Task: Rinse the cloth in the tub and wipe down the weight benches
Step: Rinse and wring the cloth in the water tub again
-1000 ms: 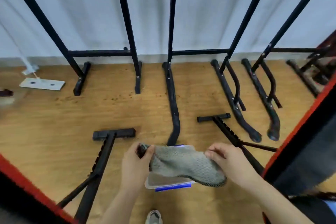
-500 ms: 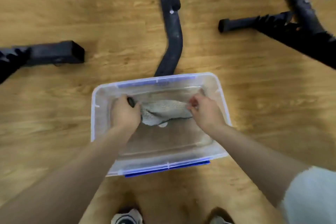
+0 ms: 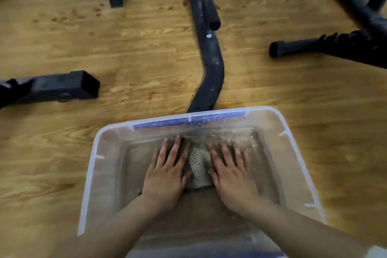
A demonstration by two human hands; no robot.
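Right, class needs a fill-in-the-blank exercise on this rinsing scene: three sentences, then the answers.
1. The left hand and right hand press flat on a grey ____.
2. It lies inside a clear plastic ____.
3. That container stands on a ____ floor.
Missing words: cloth; tub; wooden.

Soft, even indoor light falls on the wooden floor (image 3: 146, 52), with motion blur over the splashing water (image 3: 230, 138) and wide-angle bending at the edges.
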